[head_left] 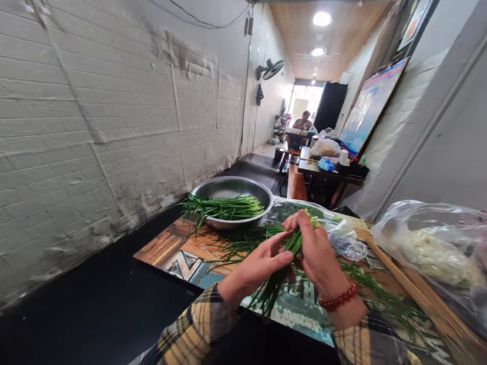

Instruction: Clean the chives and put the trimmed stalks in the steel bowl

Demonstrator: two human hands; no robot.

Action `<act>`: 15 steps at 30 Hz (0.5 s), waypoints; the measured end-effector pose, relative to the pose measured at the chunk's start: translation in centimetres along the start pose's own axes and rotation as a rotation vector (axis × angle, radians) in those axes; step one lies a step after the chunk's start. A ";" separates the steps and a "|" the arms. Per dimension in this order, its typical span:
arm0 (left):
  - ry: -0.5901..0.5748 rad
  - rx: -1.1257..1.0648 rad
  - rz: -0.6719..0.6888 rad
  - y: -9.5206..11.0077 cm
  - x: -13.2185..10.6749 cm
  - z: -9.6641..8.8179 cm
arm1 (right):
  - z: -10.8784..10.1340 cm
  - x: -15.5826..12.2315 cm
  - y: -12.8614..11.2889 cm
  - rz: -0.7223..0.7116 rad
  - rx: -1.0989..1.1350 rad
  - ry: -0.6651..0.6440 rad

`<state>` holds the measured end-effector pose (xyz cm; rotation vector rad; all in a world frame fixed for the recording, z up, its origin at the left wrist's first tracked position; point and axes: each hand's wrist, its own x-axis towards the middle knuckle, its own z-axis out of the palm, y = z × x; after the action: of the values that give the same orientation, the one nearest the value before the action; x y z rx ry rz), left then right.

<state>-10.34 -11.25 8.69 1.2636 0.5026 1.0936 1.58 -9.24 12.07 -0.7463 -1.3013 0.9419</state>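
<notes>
My left hand (254, 270) and my right hand (317, 254) both close around a bunch of long green chives (282, 270) held above the patterned table (181, 255). The right hand grips the upper end, the left pinches the stalks just below. The loose ends hang down toward me. More chives lie scattered on the table under my hands. A metal bowl (233, 190) at the table's far left corner holds another pile of chives (227, 207). A red bead bracelet sits on my right wrist.
A painted brick wall runs along the left. Clear plastic bags (448, 249) with food and a bundle of bamboo skewers (417, 289) lie on the right. Farther down the corridor stand another table (329, 169) and a seated person (303, 120).
</notes>
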 end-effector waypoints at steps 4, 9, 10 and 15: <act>-0.054 0.122 -0.117 0.0 -0.6 -0.8 | -0.9 0.1 0.9 0.061 -0.065 -0.093; 0.084 0.523 -0.070 1.0 -0.6 -2.4 | -1.7 0.1 1.8 0.113 -0.063 -0.221; 0.109 0.594 -0.038 1.3 -0.5 -3.1 | -1.9 0.1 2.4 0.114 -0.064 -0.263; 0.342 0.906 0.124 4.3 1.6 -8.5 | -3.2 -0.6 8.4 0.165 -0.352 -0.409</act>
<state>-18.20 -5.92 10.62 1.9044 1.2895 1.2379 3.44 -5.85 4.00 -0.9762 -1.8171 1.0461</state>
